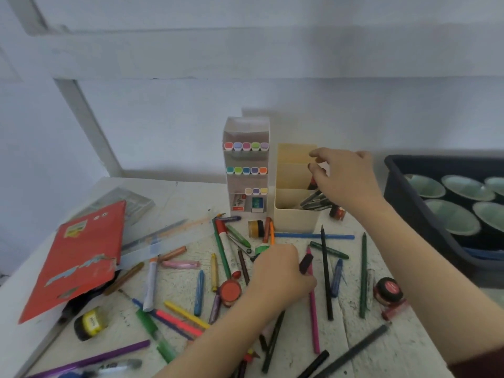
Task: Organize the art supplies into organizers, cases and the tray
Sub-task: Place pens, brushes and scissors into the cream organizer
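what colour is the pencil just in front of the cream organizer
The pencil is blue, head view.

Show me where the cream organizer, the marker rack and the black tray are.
cream organizer [296, 221], head view, front wall.
marker rack [246, 126], head view, top panel.
black tray [394, 178], head view, left outer wall.

The cream organizer [296, 221] looked like smooth matt plastic. The white table [381, 347] was rough and speckled. The red case [79, 257] looked glossy.

Scattered crayons [199, 293], upright cream organizer [296, 219], dark tray [436, 163]
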